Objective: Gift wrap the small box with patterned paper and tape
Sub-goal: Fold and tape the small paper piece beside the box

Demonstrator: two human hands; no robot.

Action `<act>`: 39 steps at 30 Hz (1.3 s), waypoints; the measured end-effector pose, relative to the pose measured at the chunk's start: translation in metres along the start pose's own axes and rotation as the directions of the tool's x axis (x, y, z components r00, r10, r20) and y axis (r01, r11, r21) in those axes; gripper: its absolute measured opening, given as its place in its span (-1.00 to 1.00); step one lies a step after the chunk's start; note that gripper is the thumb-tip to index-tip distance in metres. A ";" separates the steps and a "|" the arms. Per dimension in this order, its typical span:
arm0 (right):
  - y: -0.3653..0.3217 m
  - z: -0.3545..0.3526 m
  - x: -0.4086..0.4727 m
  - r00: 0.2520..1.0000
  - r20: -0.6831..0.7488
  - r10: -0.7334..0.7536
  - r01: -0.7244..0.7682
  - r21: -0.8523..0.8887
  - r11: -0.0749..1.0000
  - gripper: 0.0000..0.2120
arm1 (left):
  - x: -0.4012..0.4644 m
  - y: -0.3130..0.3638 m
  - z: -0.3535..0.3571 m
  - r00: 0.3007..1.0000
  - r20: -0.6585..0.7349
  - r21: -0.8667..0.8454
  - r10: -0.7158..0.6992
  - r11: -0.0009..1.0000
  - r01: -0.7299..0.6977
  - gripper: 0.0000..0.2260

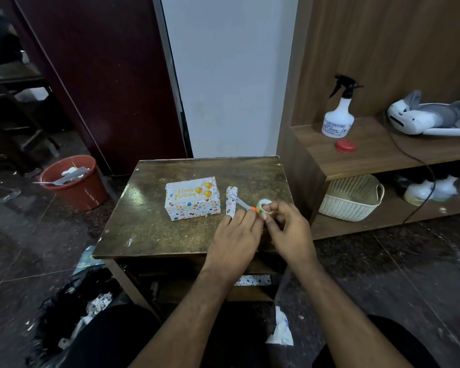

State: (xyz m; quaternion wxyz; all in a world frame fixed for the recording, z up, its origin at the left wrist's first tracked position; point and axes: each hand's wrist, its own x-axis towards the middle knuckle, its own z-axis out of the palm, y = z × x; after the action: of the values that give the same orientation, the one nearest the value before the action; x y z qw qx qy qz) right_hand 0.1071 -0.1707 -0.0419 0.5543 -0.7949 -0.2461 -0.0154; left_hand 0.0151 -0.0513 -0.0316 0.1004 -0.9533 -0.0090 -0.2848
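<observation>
A small box (192, 198) covered in white patterned "Happy Birthday" paper lies on the brown table (154, 229), left of my hands. Beside it on the right lies a narrow strip of the same patterned paper (230, 201). My right hand (287, 229) grips a clear tape roll (264, 207) between thumb and fingers. My left hand (237, 235) pinches at the roll's edge next to it. Scissors (243, 204) with an orange handle lie across the strip, their handle partly hidden under my left fingers.
A red-brown bin (75, 181) with scraps stands on the floor at left. A black bag (72, 309) with paper offcuts sits by my left knee. The wooden shelf (377, 152) on the right carries a spray bottle (339, 112), a red lid and a headset; a cream basket (351, 199) sits below.
</observation>
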 end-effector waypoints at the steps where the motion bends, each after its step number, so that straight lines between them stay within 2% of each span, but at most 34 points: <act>1: -0.004 -0.004 -0.005 1.000 0.015 0.011 -0.012 0.026 1.000 -0.87 | -0.003 0.002 -0.004 1.000 -0.005 -0.003 0.012 1.000 -0.012 -0.83; 5: -0.011 -0.016 -0.025 0.993 0.087 0.076 -0.090 0.169 0.982 -0.82 | -0.019 0.012 -0.021 1.000 0.007 -0.110 0.027 0.994 -0.026 -0.84; 8: -0.021 -0.028 -0.043 0.984 0.143 0.105 -0.149 0.345 0.927 -0.85 | -0.030 0.018 -0.036 0.999 0.034 -0.312 -0.025 0.950 0.035 -0.87; 10: -0.032 -0.036 -0.059 0.981 0.151 0.121 -0.172 0.390 0.905 -0.87 | -0.038 0.022 -0.049 0.996 0.084 -0.396 -0.014 0.917 0.046 -0.82; 12: -0.040 -0.043 -0.074 0.981 0.117 0.156 -0.189 0.384 0.904 -0.82 | -0.046 0.026 -0.061 0.992 0.123 -0.439 0.014 0.898 0.042 -0.77; 14: -0.046 -0.048 -0.087 0.981 0.040 0.192 -0.194 0.345 0.918 -0.77 | -0.053 0.029 -0.075 0.990 0.135 -0.465 0.030 0.884 0.037 -0.81; 21: -0.054 -0.041 -0.127 0.972 -0.045 0.232 -0.217 0.221 0.951 -0.96 | -0.090 0.038 -0.103 0.982 0.184 -0.579 0.050 0.812 0.067 -0.76; 24: -0.056 -0.034 -0.133 0.940 -0.054 0.336 -0.308 0.281 0.909 -0.80 | -0.102 0.037 -0.100 0.978 0.211 -0.655 -0.008 0.741 0.147 -0.82; 26: -0.056 -0.029 -0.134 0.900 -0.020 0.435 -0.396 0.377 0.837 -0.74 | -0.107 0.036 -0.095 0.965 0.229 -0.755 -0.126 0.603 0.257 -0.90; 27: -0.055 -0.025 -0.134 0.878 0.003 0.479 -0.439 0.403 0.803 -0.75 | -0.108 0.035 -0.092 0.943 0.253 -0.802 -0.218 0.498 0.330 -0.91; 28: -0.053 -0.022 -0.134 0.858 0.026 0.513 -0.475 0.422 0.772 -0.78 | -0.110 0.035 -0.088 0.894 0.320 -0.838 -0.313 0.345 0.421 -0.88; 29: -0.049 -0.019 -0.134 0.844 0.045 0.535 -0.499 0.431 0.752 -0.82 | -0.111 0.036 -0.086 0.818 0.427 -0.849 -0.384 0.141 0.509 -0.83; 31: -0.040 -0.014 -0.135 0.819 0.074 0.568 -0.539 0.437 0.720 -0.86 | -0.112 0.040 -0.081 0.647 0.635 -0.769 -0.422 -0.258 0.586 -0.72; 32: -0.035 -0.011 -0.136 0.807 0.079 0.585 -0.556 0.435 0.708 -0.87 | -0.112 0.041 -0.077 0.572 0.706 -0.708 -0.417 -0.390 0.589 -0.68; 34: -0.026 -0.004 -0.138 0.785 0.068 0.616 -0.586 0.403 0.703 -0.85 | -0.115 0.042 -0.062 0.455 0.803 -0.597 -0.386 -0.515 0.615 -0.66; 36: -0.015 0.006 -0.139 0.770 0.051 0.636 -0.604 0.380 0.701 -0.84 | -0.116 0.041 -0.046 0.374 0.856 -0.516 -0.357 -0.556 0.652 -0.73; 39: 0.004 0.020 -0.133 0.726 0.038 0.686 -0.640 0.401 0.655 -0.84 | -0.110 0.041 -0.025 0.292 0.893 -0.447 -0.343 -0.606 0.658 -0.85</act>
State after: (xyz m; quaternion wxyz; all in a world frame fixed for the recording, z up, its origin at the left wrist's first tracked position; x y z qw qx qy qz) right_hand -0.0134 -0.2041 -0.0925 0.6802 -0.7013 0.0964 0.1906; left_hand -0.0875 -0.0920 -0.0782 -0.7724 -0.5045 -0.3783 -0.0763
